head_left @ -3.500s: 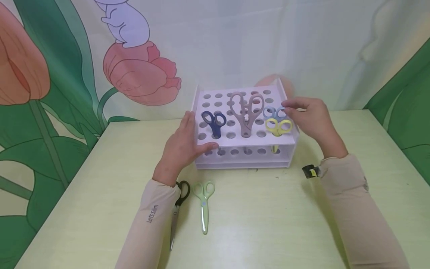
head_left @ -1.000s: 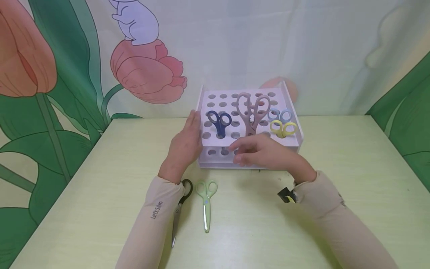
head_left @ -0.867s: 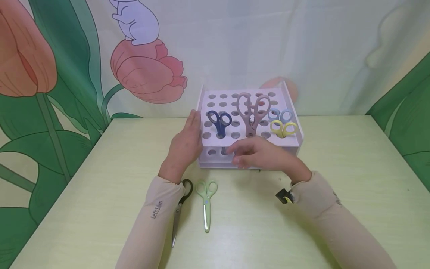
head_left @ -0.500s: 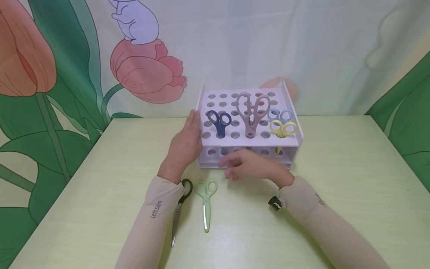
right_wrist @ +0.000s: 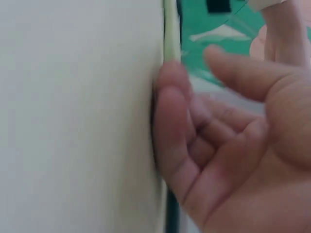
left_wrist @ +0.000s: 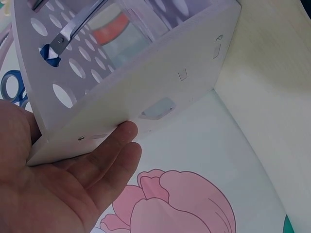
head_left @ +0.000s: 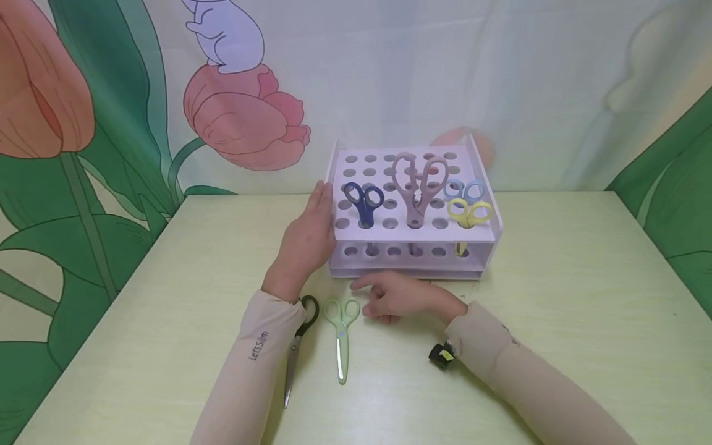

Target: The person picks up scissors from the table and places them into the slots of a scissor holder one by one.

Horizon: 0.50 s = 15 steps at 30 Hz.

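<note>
My left hand (head_left: 306, 244) rests with straight fingers against the left side of a white holed rack (head_left: 400, 235). In the left wrist view its fingers (left_wrist: 114, 167) lie along the rack's outer wall (left_wrist: 194, 92). My right hand (head_left: 403, 296) is low at the rack's front, index finger extended and the others loosely curled, holding nothing. Just left of it lie light green scissors (head_left: 342, 343), handles toward the rack. Black-handled scissors (head_left: 293, 358) lie beside those, partly under the left wrist. The right wrist view shows the right hand's fingers (right_wrist: 170, 126) close over the tabletop.
Standing in the rack, handles up, are navy scissors (head_left: 366, 213), large mauve scissors (head_left: 415, 213), yellow scissors (head_left: 467, 216) and light blue scissors (head_left: 473, 190). A printed curtain (head_left: 378, 80) hangs behind the pale table (head_left: 578, 278).
The right hand has left the light blue scissors' handle at the rack's right and come down leftward to beside the light green scissors. The left hand stays at the rack's side, its thumb drawn off the front.
</note>
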### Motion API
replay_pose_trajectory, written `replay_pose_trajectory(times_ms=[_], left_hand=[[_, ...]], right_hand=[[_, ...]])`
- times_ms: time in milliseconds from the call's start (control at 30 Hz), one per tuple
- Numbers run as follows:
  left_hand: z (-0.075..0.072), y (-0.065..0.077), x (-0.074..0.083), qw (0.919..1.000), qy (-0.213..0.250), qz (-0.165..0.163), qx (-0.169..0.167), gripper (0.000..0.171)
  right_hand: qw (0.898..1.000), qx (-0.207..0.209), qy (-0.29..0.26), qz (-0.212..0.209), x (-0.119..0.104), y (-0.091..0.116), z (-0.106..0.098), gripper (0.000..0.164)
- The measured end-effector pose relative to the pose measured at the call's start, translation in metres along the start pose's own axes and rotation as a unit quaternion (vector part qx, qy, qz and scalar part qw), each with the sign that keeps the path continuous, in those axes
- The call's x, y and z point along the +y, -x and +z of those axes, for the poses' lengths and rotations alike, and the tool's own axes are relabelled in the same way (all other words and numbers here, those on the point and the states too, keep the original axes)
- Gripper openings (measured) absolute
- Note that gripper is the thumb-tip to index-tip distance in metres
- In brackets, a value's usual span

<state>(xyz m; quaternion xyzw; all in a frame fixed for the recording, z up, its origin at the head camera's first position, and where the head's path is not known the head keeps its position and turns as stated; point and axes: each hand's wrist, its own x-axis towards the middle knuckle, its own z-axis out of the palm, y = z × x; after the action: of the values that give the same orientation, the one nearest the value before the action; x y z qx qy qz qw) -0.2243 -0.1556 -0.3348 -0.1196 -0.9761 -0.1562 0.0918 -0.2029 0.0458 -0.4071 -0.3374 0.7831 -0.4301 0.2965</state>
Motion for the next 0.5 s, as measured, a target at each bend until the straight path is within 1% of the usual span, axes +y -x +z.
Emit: replay_pose_trajectory(times_ms=[33,100,167,233,333,500], left_hand=[[0.000,0.000,0.000,1.0000,0.000,0.000,0.000,0.056],[0.000,0.000,0.000,1.0000,0.001,0.001,0.000,0.056],[0.000,0.000,0.000,1.0000,0.003,0.001,0.000,0.056],[0.001,0.000,0.000,1.0000,0.004,0.001,0.000,0.056],[0.001,0.000,0.000,1.0000,0.006,0.002,0.000,0.056],[0.001,0.001,0.000,0.9999,0.009,0.003,0.003,0.056]], right_hand=[[1.000,0.002,0.018,-0.004,0.001,-0.001,0.003,0.053],[0.997,0.008,0.070,-0.013,0.002,-0.003,0.009,0.056],[0.992,0.013,0.125,-0.018,0.001,-0.004,0.013,0.059],[0.984,0.021,0.174,-0.021,0.000,-0.004,0.016,0.057],[0.979,0.018,0.201,-0.013,-0.003,-0.003,0.020,0.054],[0.974,0.008,0.226,-0.009,-0.009,0.001,0.023,0.048]])
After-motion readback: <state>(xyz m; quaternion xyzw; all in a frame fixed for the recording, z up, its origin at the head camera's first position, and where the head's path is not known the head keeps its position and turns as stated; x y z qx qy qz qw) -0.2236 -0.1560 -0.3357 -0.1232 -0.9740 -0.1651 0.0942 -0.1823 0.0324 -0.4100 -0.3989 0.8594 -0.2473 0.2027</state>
